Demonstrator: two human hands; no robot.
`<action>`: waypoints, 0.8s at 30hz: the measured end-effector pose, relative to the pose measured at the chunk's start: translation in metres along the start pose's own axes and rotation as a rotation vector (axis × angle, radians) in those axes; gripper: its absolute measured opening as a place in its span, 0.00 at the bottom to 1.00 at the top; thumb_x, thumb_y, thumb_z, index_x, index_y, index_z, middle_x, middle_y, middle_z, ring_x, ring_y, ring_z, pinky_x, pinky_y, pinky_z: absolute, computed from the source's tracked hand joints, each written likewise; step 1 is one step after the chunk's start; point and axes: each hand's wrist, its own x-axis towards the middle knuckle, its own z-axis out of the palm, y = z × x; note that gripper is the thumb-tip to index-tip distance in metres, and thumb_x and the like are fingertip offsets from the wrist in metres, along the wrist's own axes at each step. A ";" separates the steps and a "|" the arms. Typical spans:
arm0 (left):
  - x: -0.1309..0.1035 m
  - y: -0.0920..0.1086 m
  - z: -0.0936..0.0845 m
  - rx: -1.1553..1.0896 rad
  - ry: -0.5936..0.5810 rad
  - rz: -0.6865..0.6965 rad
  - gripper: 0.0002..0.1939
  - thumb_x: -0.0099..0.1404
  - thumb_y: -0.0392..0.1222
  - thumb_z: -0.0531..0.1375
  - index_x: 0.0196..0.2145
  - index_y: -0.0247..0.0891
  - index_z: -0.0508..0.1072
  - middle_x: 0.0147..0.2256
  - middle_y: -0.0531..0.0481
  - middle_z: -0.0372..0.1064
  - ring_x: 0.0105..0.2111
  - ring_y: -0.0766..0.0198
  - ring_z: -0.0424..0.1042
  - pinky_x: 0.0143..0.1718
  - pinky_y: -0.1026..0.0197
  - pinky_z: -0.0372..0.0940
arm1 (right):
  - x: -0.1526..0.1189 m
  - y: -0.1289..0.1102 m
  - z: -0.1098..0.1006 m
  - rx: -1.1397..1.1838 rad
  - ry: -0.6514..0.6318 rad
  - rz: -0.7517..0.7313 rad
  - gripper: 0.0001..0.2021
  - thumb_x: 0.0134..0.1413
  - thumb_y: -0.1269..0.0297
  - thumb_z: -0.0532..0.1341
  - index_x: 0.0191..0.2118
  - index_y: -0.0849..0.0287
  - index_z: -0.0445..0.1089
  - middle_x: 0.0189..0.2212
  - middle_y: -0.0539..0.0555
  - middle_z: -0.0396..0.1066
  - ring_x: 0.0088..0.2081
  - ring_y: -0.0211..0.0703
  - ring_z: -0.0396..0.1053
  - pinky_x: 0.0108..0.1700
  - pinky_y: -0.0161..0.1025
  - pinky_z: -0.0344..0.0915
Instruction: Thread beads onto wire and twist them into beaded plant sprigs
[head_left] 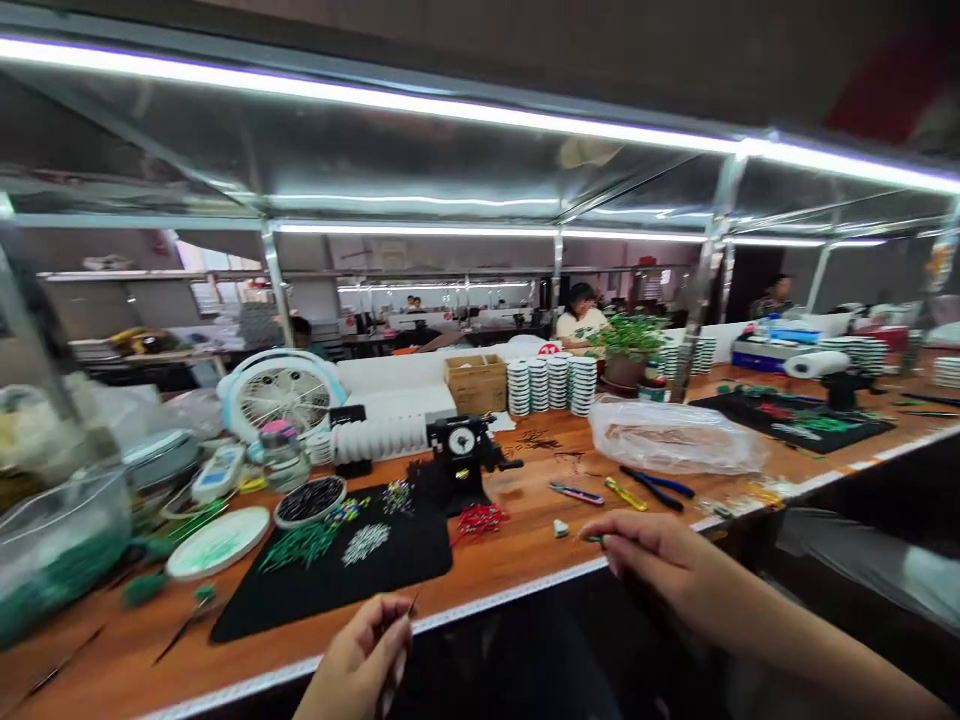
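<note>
Low in the middle, just off the bench's front edge, my left hand (364, 655) is closed in a pinch on a thin dark strand (414, 604). My right hand (660, 555) pinches a small, thin green piece (595, 539) over the bench's front edge; its exact kind is too small to make out. Beside those fingertips lies a small pale lump (560, 528). On a black mat (337, 590), ahead of my left hand, are thin green pieces (300, 546) and small white pieces (366, 543). Red pieces (480, 521) are heaped at its right edge.
A black hand-cranked machine (459, 462) stands behind the mat, near white spools (382, 438) and a fan (285, 395). Blue-handled pliers (660, 488), a yellow-handled tool (626, 494) and a plastic bag (675, 438) lie right. A person (581, 318) sits beyond the bench.
</note>
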 end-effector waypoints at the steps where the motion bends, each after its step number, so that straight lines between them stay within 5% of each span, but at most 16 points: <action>1: 0.006 0.000 -0.008 0.179 0.087 0.119 0.20 0.59 0.58 0.54 0.36 0.37 0.70 0.19 0.56 0.61 0.17 0.65 0.63 0.19 0.63 0.60 | 0.001 0.004 -0.002 -0.016 -0.010 0.010 0.15 0.59 0.55 0.50 0.41 0.58 0.68 0.26 0.50 0.64 0.30 0.41 0.62 0.33 0.35 0.58; 3: 0.019 0.001 -0.024 0.473 0.212 0.248 0.18 0.63 0.51 0.49 0.38 0.37 0.71 0.26 0.50 0.66 0.22 0.61 0.68 0.26 0.58 0.65 | 0.002 0.010 -0.002 -0.053 -0.032 0.017 0.16 0.59 0.54 0.50 0.37 0.58 0.69 0.27 0.52 0.67 0.31 0.43 0.64 0.36 0.36 0.59; 8: 0.051 0.011 -0.045 0.742 0.388 0.296 0.11 0.62 0.41 0.49 0.35 0.37 0.70 0.36 0.43 0.68 0.40 0.53 0.69 0.45 0.52 0.60 | 0.006 0.011 0.011 -0.067 -0.080 0.004 0.18 0.59 0.53 0.50 0.24 0.59 0.64 0.23 0.52 0.65 0.27 0.40 0.62 0.32 0.34 0.59; 18: 0.112 0.013 0.000 1.013 0.249 0.316 0.04 0.62 0.32 0.53 0.34 0.35 0.67 0.35 0.45 0.68 0.38 0.57 0.68 0.41 0.55 0.60 | 0.012 0.019 0.023 -0.005 -0.188 0.052 0.18 0.60 0.51 0.51 0.26 0.58 0.62 0.21 0.50 0.65 0.23 0.38 0.59 0.24 0.33 0.54; 24: 0.086 0.038 0.010 0.952 0.215 0.376 0.11 0.65 0.38 0.49 0.35 0.33 0.70 0.40 0.38 0.67 0.45 0.50 0.66 0.48 0.51 0.57 | 0.028 0.010 0.038 0.043 -0.229 -0.011 0.16 0.60 0.55 0.53 0.25 0.59 0.62 0.21 0.48 0.62 0.24 0.35 0.58 0.25 0.31 0.54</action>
